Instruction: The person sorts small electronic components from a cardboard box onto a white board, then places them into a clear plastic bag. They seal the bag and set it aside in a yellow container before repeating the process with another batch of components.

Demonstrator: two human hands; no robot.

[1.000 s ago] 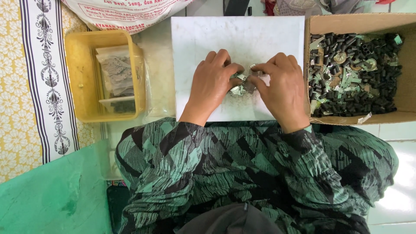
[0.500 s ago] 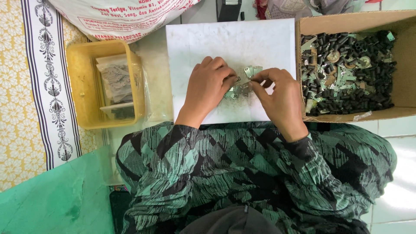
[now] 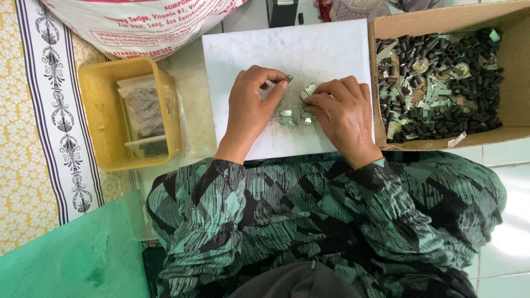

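Metal parts now split between two hands on the white board.

Half a second ago both hands met over one cluster at the middle of the white board (image 3: pixel 326 49); now the left hand (image 3: pixel 249 107) has drawn away to the left, pinching a small dark metal piece (image 3: pixel 289 79) between thumb and forefinger, lifted just clear of the pile, so one piece has been singled out. Its long axis looks tilted, running from near-left to far-right, though it is too small to tell which end leads. The right hand (image 3: pixel 341 113) rests on the small grey-green metal parts (image 3: pixel 293 116), fingers curled and grasping one at the far edge of the pile. A cardboard box (image 3: pixel 519 83) of similar parts sits to the right, a yellow tub (image 3: pixel 96 118) to the left.
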